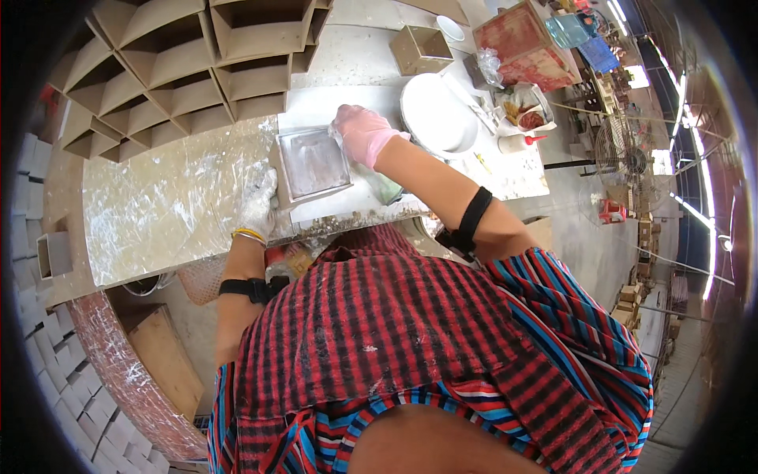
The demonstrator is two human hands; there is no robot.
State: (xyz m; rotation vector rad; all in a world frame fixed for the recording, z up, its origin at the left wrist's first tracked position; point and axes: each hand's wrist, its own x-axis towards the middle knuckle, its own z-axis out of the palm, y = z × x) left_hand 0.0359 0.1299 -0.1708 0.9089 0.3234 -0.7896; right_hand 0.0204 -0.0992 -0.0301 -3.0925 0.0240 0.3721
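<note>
A shallow square box (pixel 314 163) with a smeared grey inside lies on white sheeting near the table's front edge. My left hand (pixel 258 204), in a whitish stained glove, is at the box's left wall and grips it there; part of its fingers is hidden. Over the box's right rim is my right hand (pixel 365 136) in a pink glove, fingers curled closed. Something whitish shows at its fingertips, too small to name. To the right of that hand stands a large round white basin (pixel 439 115). A greenish crumpled piece (pixel 384 189) lies under my right wrist.
Stacked brown open boxes (pixel 174 67) fill the far left of the table. At the back are a small open box (pixel 421 50) and a red-smeared crate (pixel 527 43). A white bottle with a red nozzle (pixel 515 143) stands right. Grey-white blocks (pixel 67 359) are piled at left.
</note>
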